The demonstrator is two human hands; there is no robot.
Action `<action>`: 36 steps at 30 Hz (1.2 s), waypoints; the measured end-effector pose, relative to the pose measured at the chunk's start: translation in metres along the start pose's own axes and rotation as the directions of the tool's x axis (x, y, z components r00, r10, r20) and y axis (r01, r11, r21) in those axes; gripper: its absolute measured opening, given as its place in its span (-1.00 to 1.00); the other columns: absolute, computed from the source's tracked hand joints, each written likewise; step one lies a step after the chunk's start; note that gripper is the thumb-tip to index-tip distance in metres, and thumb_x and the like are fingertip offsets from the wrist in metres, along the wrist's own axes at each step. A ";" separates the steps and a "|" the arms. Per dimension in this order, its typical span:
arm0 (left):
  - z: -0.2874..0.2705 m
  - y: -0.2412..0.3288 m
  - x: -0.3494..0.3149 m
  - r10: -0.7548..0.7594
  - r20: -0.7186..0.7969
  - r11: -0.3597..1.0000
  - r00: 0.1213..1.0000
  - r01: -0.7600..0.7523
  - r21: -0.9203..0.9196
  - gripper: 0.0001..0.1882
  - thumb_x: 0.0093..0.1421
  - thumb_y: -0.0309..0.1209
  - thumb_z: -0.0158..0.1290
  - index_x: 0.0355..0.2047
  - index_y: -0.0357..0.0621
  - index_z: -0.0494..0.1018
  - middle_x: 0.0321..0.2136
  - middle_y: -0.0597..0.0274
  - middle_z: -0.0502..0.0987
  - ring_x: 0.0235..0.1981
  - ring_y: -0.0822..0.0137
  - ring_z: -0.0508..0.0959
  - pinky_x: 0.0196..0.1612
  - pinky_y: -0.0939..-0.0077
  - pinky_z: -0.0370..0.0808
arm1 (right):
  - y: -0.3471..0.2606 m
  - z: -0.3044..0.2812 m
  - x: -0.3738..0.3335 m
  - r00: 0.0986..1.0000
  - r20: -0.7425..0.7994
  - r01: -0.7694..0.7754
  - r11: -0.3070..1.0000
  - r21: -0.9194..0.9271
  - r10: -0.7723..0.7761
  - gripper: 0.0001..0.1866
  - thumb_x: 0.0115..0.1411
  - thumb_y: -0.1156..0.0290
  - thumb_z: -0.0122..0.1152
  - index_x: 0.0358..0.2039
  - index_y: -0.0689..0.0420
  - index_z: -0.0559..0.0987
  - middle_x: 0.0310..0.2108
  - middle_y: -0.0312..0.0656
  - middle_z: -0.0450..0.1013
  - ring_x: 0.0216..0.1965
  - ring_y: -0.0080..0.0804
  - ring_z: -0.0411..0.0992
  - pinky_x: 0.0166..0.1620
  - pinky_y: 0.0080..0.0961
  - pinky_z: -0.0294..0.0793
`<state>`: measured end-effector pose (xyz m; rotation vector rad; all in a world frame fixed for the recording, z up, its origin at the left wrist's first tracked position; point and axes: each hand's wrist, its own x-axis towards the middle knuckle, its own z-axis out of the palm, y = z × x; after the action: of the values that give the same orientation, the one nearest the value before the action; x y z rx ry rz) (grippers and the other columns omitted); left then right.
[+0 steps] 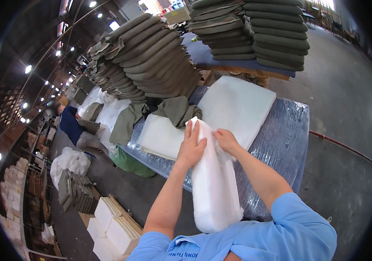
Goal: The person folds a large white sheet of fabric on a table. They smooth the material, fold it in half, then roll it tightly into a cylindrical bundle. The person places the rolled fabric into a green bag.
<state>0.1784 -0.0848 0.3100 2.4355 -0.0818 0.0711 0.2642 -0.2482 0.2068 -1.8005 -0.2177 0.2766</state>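
Observation:
A long white piece of foam wrapped in fluffy wadding (214,191) stands on edge in front of me, its near end against my shirt. My left hand (191,148) lies on its far left side with the fingers stretched out. On the opposite side, my right hand (227,141) has its fingers curled in and pinches the edge of the wadding. Beyond my hands a flat white pad (238,108) rests on the plastic-wrapped table (288,130). Another white foam sheet (162,135) lies to the left, partly under a crumpled grey-green cloth cover (176,111).
Tall stacks of grey-green cushions (155,61) rise at the far left, with more cushion stacks (277,35) on a far table. A co-worker (75,126) bends over at the left. White foam blocks (112,226) sit low at lower left. A reddish hose (342,148) crosses the floor at right.

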 end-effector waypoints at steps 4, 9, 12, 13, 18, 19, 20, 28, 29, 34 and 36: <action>-0.004 -0.007 -0.005 -0.012 -0.017 1.000 1.000 0.012 0.013 -0.20 0.41 -0.23 0.04 0.56 -0.19 0.03 0.59 -0.19 -0.16 0.59 -0.09 -0.05 0.54 0.20 0.09 | -0.011 0.007 0.000 0.988 -0.071 0.145 0.983 0.112 -0.137 -0.65 0.43 0.13 0.15 -0.18 0.21 0.61 -0.32 -0.03 0.59 -0.24 -0.19 0.53 -0.11 -0.24 0.49; -0.007 -0.007 -0.013 -0.063 -0.016 0.998 0.998 0.063 0.012 -0.21 0.43 -0.22 0.01 0.56 -0.19 0.03 0.60 -0.15 -0.17 0.60 -0.07 -0.05 0.54 0.22 0.09 | -0.053 0.018 0.009 0.970 0.064 0.227 0.969 0.093 -0.233 -0.65 0.43 0.14 0.14 -0.11 0.22 0.59 -0.21 -0.05 0.60 -0.16 -0.22 0.55 -0.05 -0.25 0.50; 0.003 -0.002 -0.002 0.008 -0.017 1.000 1.000 -0.007 0.007 -0.25 0.46 -0.17 -0.06 0.56 -0.15 0.04 0.60 -0.13 -0.17 0.58 -0.08 -0.01 0.53 0.21 0.11 | -0.014 -0.002 0.016 0.996 0.015 0.093 0.985 -0.147 -0.091 -0.63 0.43 0.13 0.14 -0.11 0.22 0.61 -0.19 -0.05 0.62 -0.14 -0.22 0.56 -0.04 -0.26 0.50; 0.007 -0.003 0.003 0.034 -0.022 0.999 0.999 -0.034 0.028 -0.28 0.49 -0.13 -0.12 0.56 -0.13 0.06 0.60 -0.12 -0.16 0.57 -0.10 0.03 0.51 0.20 0.15 | 0.000 -0.009 0.014 0.999 -0.028 0.024 0.975 -0.222 -0.031 -0.62 0.43 0.12 0.14 -0.11 0.23 0.61 -0.19 -0.04 0.63 -0.14 -0.21 0.56 -0.04 -0.26 0.50; 0.003 -0.016 -0.007 -0.003 -0.072 0.993 0.997 -0.006 -0.116 -0.36 0.60 -0.06 -0.37 0.56 -0.07 0.10 0.60 -0.07 -0.14 0.56 -0.09 0.06 0.52 0.23 0.13 | -0.014 0.007 -0.019 1.000 0.024 0.012 0.984 0.176 -0.017 -0.57 0.43 0.07 0.11 -0.19 0.25 0.62 -0.20 0.08 0.64 -0.16 -0.02 0.59 -0.06 -0.19 0.51; -0.001 -0.020 -0.013 -0.011 -0.080 0.994 0.997 0.003 -0.110 -0.36 0.61 -0.05 -0.41 0.56 -0.06 0.10 0.60 -0.06 -0.13 0.56 -0.09 0.05 0.52 0.24 0.12 | -0.030 0.016 -0.027 0.998 0.030 0.042 0.967 0.253 -0.051 -0.57 0.44 0.07 0.10 -0.20 0.25 0.63 -0.21 0.10 0.64 -0.18 0.02 0.60 -0.07 -0.17 0.51; -0.004 -0.021 -0.016 -0.007 -0.087 0.995 0.996 -0.002 -0.104 -0.36 0.62 -0.04 -0.44 0.56 -0.05 0.11 0.60 -0.05 -0.12 0.57 -0.08 0.05 0.53 0.24 0.12 | -0.046 0.021 -0.033 0.995 0.045 0.086 0.985 0.147 -0.093 -0.57 0.44 0.07 0.09 -0.22 0.24 0.63 -0.22 0.11 0.65 -0.19 0.04 0.60 -0.08 -0.16 0.51; 0.009 -0.009 0.005 0.029 -0.061 0.998 0.998 -0.033 -0.058 -0.36 0.61 -0.04 -0.50 0.56 0.03 0.10 0.60 -0.03 -0.10 0.52 -0.16 0.14 0.50 0.18 0.17 | -0.005 0.000 -0.023 0.991 -0.070 0.100 0.976 -0.195 -0.115 -0.57 0.45 0.08 0.08 -0.30 0.21 0.62 -0.27 0.09 0.64 -0.23 0.07 0.59 -0.11 -0.14 0.51; 0.012 -0.011 0.003 0.048 -0.071 0.998 0.996 -0.051 -0.041 -0.36 0.61 -0.04 -0.51 0.57 0.04 0.09 0.60 -0.02 -0.10 0.51 -0.17 0.16 0.50 0.16 0.18 | -0.001 -0.002 -0.024 0.994 -0.072 0.070 0.982 -0.177 -0.084 -0.58 0.45 0.08 0.09 -0.29 0.21 0.63 -0.27 0.09 0.64 -0.22 0.06 0.59 -0.11 -0.14 0.51; -0.002 -0.033 -0.020 -0.028 -0.103 1.000 0.994 0.027 -0.011 -0.36 0.60 -0.01 -0.52 0.57 0.08 0.09 0.60 0.00 -0.09 0.50 -0.17 0.17 0.48 0.08 0.18 | -0.059 0.024 -0.041 0.990 -0.023 0.143 0.974 0.174 -0.141 -0.60 0.47 0.12 0.11 -0.32 0.23 0.61 -0.45 -0.10 0.52 -0.38 -0.36 0.43 -0.21 -0.32 0.45; -0.003 -0.027 -0.017 -0.034 -0.087 0.999 0.996 0.033 -0.013 -0.35 0.60 -0.01 -0.52 0.57 0.08 0.08 0.60 0.02 -0.09 0.52 -0.16 0.15 0.49 0.07 0.17 | -0.062 0.026 -0.035 0.978 0.046 0.197 0.977 0.084 -0.201 -0.61 0.46 0.12 0.13 -0.31 0.23 0.60 -0.44 -0.10 0.52 -0.39 -0.37 0.42 -0.22 -0.34 0.44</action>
<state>0.1634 -0.0616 0.2931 2.4174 -0.0021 0.1614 0.2230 -0.2194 0.2632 -1.6799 -0.4181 0.1891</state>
